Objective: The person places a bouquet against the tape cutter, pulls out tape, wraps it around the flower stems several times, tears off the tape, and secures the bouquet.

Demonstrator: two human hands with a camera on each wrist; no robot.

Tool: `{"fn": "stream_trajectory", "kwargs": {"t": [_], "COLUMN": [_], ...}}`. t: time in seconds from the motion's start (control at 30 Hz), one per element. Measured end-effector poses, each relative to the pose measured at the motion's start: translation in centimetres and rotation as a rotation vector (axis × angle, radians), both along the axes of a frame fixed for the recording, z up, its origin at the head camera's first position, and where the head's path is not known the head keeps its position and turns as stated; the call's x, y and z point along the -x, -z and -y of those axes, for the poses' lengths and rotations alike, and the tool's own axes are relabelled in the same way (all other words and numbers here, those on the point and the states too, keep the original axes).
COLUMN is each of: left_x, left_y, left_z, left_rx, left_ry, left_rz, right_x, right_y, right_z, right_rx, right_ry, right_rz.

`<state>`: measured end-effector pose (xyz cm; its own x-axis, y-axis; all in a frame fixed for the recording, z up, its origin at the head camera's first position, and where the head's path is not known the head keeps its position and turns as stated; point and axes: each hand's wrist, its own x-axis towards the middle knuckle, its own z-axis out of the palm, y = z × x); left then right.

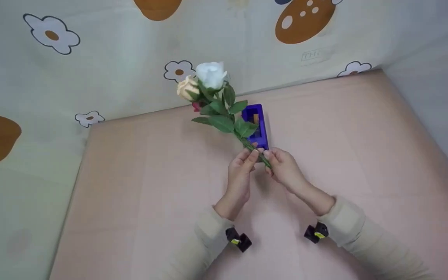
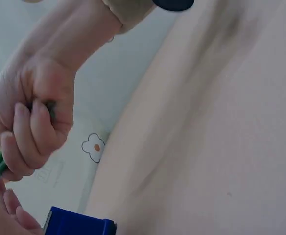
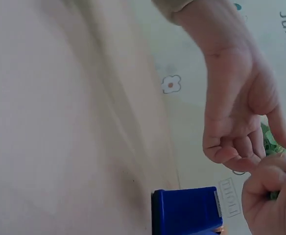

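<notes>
Two hands mid-table, left hand (image 1: 241, 171) and right hand (image 1: 282, 165) pinching flower stems (image 1: 253, 147), blue box (image 1: 258, 126) just beyond

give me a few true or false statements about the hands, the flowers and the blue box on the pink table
1. Both hands meet at the lower end of the green flower stems. True.
2. The bunch holds only red flowers. False: a white rose and a cream rose show on top, with just a bit of red below them.
3. The blue rectangular plastic box stands on the pink table just beyond the hands. True.
4. The flower heads point toward the person. False: they point away, toward the flower-patterned backdrop.
5. The left hand lies flat on the table. False: its fingers are curled round the stems.
</notes>
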<state>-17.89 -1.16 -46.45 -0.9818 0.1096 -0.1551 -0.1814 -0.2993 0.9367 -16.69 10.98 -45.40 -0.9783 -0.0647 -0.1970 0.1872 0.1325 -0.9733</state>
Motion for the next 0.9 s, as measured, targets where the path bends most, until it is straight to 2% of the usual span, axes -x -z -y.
{"fn": "stream_trajectory", "kwargs": {"t": [0.07,0.1,0.13,0.17,0.23,0.5,0.73,0.8,0.9], "left_x": [-0.1,-0.2,-0.2,-0.2,-0.3,-0.2,0.5,0.6,0.7], "left_y": [-0.4,-0.6,-0.8,-0.9,-1.0,-0.6,-0.2,0.0,0.1], "left_z": [-0.4,-0.5,-0.6,-0.7,-0.6,-0.2,-0.1,0.0,0.2], "left_rx": [0.016,0.012,0.007,0.001,-0.017,-0.151,-0.261,-0.270,-0.300], "left_ry": [-0.062,-0.088,-0.108,-0.117,-0.110,0.006,0.063,0.093,0.134], "left_rz": [0.038,0.052,0.062,0.064,0.063,-0.012,0.006,0.011,0.010], "right_x": [-0.3,-0.4,-0.5,-0.7,-0.8,-0.4,0.4,0.4,0.4], "right_y": [0.1,0.2,0.2,0.1,-0.1,-0.9,-0.6,-0.3,0.2], "right_z": [0.3,0.4,0.5,0.5,0.4,-0.9,-1.5,-1.6,-1.8], "right_rx": [-0.206,-0.270,-0.302,-0.283,-0.181,0.315,0.701,0.817,0.988], "right_ry": [0.048,0.066,0.068,0.057,0.030,-0.132,-0.238,-0.304,-0.472], "right_rz": [-0.127,-0.174,-0.197,-0.198,-0.145,0.187,0.459,0.504,0.540]}}
